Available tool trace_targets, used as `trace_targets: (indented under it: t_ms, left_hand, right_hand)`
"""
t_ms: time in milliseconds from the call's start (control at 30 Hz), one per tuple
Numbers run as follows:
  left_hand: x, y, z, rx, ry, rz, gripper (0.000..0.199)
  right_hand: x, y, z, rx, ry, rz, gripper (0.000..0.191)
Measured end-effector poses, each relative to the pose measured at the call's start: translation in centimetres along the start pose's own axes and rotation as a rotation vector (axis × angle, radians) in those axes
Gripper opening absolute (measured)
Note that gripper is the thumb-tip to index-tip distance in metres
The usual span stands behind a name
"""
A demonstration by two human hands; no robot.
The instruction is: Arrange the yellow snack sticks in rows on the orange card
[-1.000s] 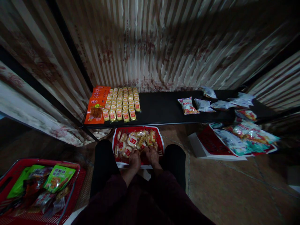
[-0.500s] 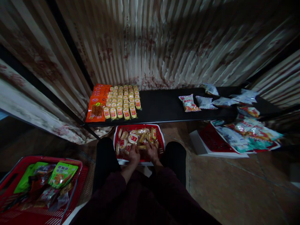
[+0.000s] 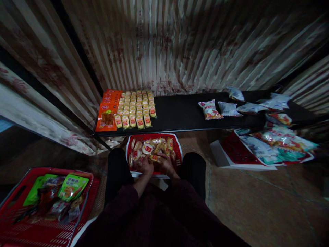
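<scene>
Presumably for steadiness, the left hand (image 3: 147,167) and right hand (image 3: 167,165) pinch opposite ends of one yellow, oblong, film-wrapped cake (image 3: 155,158) over the white-rimmed red plastic basket (image 3: 175,139), centred for reach.

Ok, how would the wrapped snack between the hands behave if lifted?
The wrapped snack is probably light, being small beside the right hand. Its shiny film may feel slippery, and its bready-looking body could dent if squeezed.

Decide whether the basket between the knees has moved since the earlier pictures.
No. Judged against the shelf, the basket shows no clear shift: it sits below the front edge as before. Both drift alike in view, so the camera probably moved.
</scene>
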State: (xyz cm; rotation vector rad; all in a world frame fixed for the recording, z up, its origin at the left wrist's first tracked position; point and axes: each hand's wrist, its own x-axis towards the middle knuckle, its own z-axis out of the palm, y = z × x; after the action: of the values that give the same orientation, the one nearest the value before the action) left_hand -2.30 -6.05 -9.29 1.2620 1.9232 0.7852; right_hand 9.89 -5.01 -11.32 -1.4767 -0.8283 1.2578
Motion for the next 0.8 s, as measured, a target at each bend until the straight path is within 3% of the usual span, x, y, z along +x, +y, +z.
trace_targets:
  t_ms: [167,467,800]
  left_hand:
    - [0.1,0.0,0.1,-0.071,-0.013,-0.026,0.044]
    - [-0.1,-0.4,0.3,-0.13,-0.068,-0.044,0.035]
    - [-0.1,0.0,0.0,-0.232,-0.092,-0.131,0.014]
  right_hand:
    - [-0.1,-0.2,0.0,0.083,-0.018,0.153,0.03]
    - [-0.1,-1.4,0.1,0.078,-0.001,0.086,0.038]
    - [0.1,-1.8,0.6,0.342,0.071,0.099,0.04]
